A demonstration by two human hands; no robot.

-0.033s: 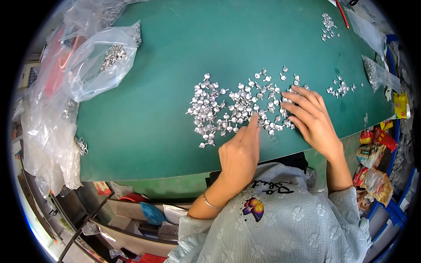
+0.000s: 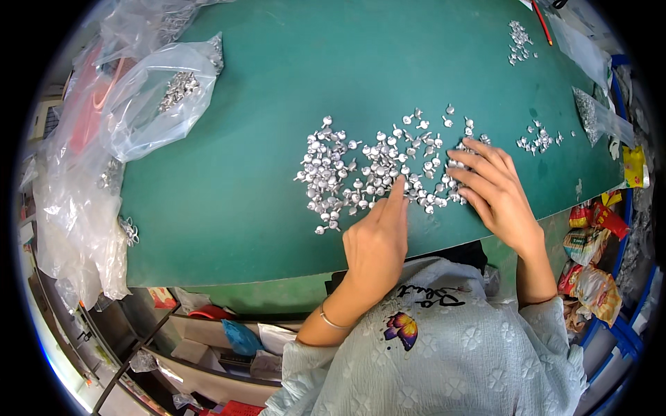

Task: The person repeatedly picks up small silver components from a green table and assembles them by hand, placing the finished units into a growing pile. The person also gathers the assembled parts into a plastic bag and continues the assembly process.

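Small silver metal pieces with round heads and short stems (image 2: 320,170) lie in a loose spread on the green tabletop (image 2: 250,229). My left hand (image 2: 377,243) is at the near edge of the spread, its index finger stretched out onto the pieces and the other fingers curled under. Nothing shows in its grasp. My right hand (image 2: 498,191) lies over the right end of the spread, fingers apart and tips down among the pieces. Some pieces beneath those fingers are hidden.
An open clear plastic bag (image 2: 149,114) with metal pieces stands at the left, beside more crumpled plastic (image 2: 76,229). Smaller groups of pieces (image 2: 538,141) lie at right and far right (image 2: 518,43), near a red pen (image 2: 542,22) and a filled bag (image 2: 588,114).
My left index fingertip has shifted slightly left and away from me among the pieces. My right hand has barely moved, its fingertips a touch further right.
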